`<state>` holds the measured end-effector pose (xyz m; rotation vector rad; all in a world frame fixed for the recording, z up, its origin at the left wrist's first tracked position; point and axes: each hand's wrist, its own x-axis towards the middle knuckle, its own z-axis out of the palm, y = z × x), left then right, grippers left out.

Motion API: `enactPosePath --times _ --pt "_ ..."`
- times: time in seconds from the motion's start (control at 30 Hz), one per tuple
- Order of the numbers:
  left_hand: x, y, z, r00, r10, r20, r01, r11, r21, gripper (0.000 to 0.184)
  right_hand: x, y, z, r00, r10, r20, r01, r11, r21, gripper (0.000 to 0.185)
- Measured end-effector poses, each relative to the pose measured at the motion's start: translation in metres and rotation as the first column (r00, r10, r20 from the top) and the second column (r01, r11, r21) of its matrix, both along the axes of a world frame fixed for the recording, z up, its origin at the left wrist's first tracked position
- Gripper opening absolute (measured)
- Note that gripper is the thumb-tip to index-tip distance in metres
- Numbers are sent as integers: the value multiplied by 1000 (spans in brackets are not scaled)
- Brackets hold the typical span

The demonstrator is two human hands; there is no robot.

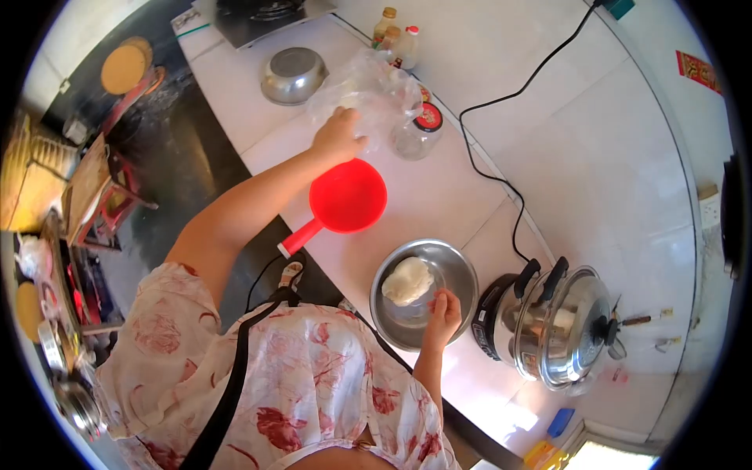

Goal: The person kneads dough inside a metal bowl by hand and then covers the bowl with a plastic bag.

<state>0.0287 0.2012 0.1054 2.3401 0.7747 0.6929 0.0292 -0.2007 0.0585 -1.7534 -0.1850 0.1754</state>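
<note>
My left hand (338, 136) reaches out over the counter. Its fingers are closed on the near edge of a clear plastic bag (376, 90), and their tips are partly hidden. Just below that hand stands a red plastic dipper (348, 196), its handle pointing toward me. A lump of pale dough (408, 281) lies in a steel bowl (462, 270) in front of my body. Over the bowl's right side hangs my right hand (444, 315), apart from the dough, with fingertips pressed together; what they hold, if anything, cannot be made out.
An upturned metal bowl (294, 76) and a glass jar (417, 137) flank the bag. Bottles (385, 30) stand along the wall. A lidded steel pot (560, 329) sits at right on a black-sided base, with a black cord (478, 106) running up the wall.
</note>
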Motion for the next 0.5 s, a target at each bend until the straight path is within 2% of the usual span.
enactPosePath --times 0.03,0.07,0.13,0.17,0.23,0.27,0.33,0.4,0.47,0.5 --pt "18 -3 5 998 41 -51 -33 989 147 45 -7 0 1 1000 -21 15 21 1000 -9 12" --pt "35 -3 6 999 22 -37 -17 990 137 45 -16 1 2 999 -46 12 47 999 -18 13" --pt "66 5 1 987 -68 -145 103 963 248 55 -36 8 7 996 -89 15 90 995 -34 13" --pt "78 11 -6 986 -88 -139 120 962 244 55 -48 14 15 992 -127 11 127 989 -70 13" --pt "97 24 -21 984 -165 -63 177 923 343 40 -68 24 17 978 -208 12 209 974 -87 13" --pt "103 32 -26 981 -182 -63 193 922 335 40 -78 26 18 974 -225 12 225 970 -95 13" --pt "112 52 -30 979 -203 14 194 951 241 21 -99 29 20 959 -279 52 282 959 -43 16" --pt "123 84 -31 974 -101 202 85 993 86 10 -115 23 15 933 -354 62 357 932 -56 16" --pt "113 121 -16 910 -12 415 34 998 -46 13 -128 20 21 907 -420 21 420 907 -27 15" --pt "101 141 -2 927 43 373 -13 996 -83 14 -132 20 25 896 -443 11 443 896 2 16"
